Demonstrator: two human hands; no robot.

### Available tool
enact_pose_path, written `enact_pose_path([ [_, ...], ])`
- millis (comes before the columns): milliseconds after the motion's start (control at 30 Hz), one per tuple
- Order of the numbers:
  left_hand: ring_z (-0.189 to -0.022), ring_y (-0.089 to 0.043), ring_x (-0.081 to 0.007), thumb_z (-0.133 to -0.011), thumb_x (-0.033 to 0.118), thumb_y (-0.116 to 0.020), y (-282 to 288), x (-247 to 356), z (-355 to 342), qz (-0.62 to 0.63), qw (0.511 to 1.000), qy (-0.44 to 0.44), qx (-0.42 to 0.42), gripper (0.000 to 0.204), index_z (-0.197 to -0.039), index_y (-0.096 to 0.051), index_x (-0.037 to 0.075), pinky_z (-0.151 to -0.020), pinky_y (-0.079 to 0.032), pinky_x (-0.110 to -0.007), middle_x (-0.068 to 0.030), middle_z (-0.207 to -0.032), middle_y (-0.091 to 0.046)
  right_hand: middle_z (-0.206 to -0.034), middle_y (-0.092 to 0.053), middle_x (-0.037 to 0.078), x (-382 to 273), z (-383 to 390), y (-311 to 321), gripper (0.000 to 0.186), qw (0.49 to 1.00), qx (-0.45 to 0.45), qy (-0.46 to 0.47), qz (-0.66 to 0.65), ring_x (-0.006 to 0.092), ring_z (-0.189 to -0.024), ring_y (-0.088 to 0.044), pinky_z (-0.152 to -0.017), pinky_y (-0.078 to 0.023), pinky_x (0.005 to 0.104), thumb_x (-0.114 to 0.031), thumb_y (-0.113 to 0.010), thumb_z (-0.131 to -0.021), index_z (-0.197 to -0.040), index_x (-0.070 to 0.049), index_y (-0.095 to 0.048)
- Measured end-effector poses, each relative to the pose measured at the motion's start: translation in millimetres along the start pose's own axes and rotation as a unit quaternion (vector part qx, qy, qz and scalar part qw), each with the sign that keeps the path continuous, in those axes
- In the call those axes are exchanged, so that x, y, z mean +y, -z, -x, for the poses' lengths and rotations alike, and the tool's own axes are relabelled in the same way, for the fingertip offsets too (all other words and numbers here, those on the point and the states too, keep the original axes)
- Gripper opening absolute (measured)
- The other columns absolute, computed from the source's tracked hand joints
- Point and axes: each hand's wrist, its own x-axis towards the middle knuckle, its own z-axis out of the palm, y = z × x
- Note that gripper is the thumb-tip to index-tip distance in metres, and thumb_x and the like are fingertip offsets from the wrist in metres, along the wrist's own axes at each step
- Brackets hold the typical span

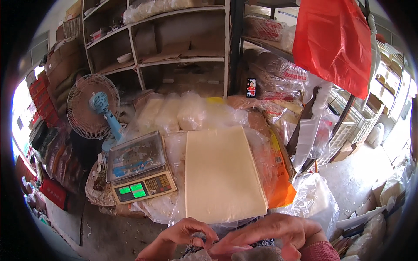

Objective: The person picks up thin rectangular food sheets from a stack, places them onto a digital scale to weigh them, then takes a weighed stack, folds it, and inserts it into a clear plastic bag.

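At the lower edge, close to my body, my left hand [188, 231] has its fingers curled in a pinch. My right hand [272, 231] reaches across toward it with bent fingers, and the fingertips of both hands meet. Something thin and pinkish [233, 249] shows between them, too hidden to name. Just beyond the hands, a flat pale yellow rectangular slab or stack of sheets [224, 174] lies on the table over clear plastic. Neither hand touches it.
Left of the slab stands a digital scale [143, 182] with a worn metal tray and lit green display. Behind are plastic-wrapped pale bundles [174, 111], a blue fan [102, 104] and shelves [180, 61]. A phone [251, 88] stands upright; a red plastic bag [333, 48] hangs at right.
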Motion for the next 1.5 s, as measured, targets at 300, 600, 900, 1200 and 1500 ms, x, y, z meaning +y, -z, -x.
enact_pose_path([
  [300,-0.075,-0.062,-0.0137,-0.091,0.016,-0.062,10,-19,10,0.014,0.997,0.026,0.067,0.030,-0.113,-0.058,-0.005,-0.070,-0.047,-0.026,-0.0075,-0.083,-0.065,-0.134,-0.037,0.040,27,-33,-13,0.088,0.975,-0.153,0.160,-0.015,0.0422,-0.128,-0.040,-0.105,-0.026,0.0505,-0.053,-0.051,-0.091,-0.130,0.024,-0.032],
  [600,-0.073,-0.061,-0.0136,-0.093,0.015,-0.060,24,-50,25,0.020,0.991,0.002,0.134,0.027,-0.112,-0.058,-0.004,-0.065,-0.046,-0.025,-0.0075,-0.083,-0.064,-0.130,-0.045,0.037,52,-52,-33,0.085,0.933,-0.041,0.354,-0.053,0.0320,-0.123,-0.041,-0.107,-0.011,0.0402,-0.052,-0.052,-0.091,-0.119,0.028,-0.042],
  [900,-0.079,-0.059,-0.0109,-0.091,0.009,-0.060,54,-92,28,-0.152,0.908,0.102,0.376,0.021,-0.110,-0.060,0.000,-0.070,-0.048,-0.025,-0.0014,-0.085,-0.062,-0.102,-0.068,0.010,75,43,57,0.023,0.884,0.219,-0.200,0.361,0.0180,-0.099,-0.064,-0.087,-0.048,0.0296,-0.004,-0.061,-0.088,-0.111,0.000,-0.062],
  [1200,-0.115,-0.048,-0.0137,-0.085,0.002,-0.065,74,-185,63,-0.225,0.801,-0.047,0.553,0.041,-0.124,-0.051,0.003,-0.094,-0.043,-0.030,-0.0057,-0.125,-0.049,-0.084,-0.066,0.011,196,84,93,0.013,0.788,0.172,-0.229,0.545,0.0217,-0.076,-0.064,-0.072,-0.050,0.0317,-0.006,-0.062,-0.086,-0.097,-0.001,-0.066],
  [1500,-0.129,-0.041,-0.0232,-0.078,-0.003,-0.070,73,-217,64,-0.179,0.842,-0.061,0.505,0.081,-0.145,-0.025,0.005,-0.105,-0.036,-0.037,-0.0129,-0.140,-0.039,-0.084,-0.057,0.005,270,85,85,0.011,0.623,-0.069,-0.160,0.762,0.0213,-0.089,-0.059,-0.099,-0.038,0.0520,-0.017,-0.062,-0.077,-0.085,-0.010,-0.063],
])
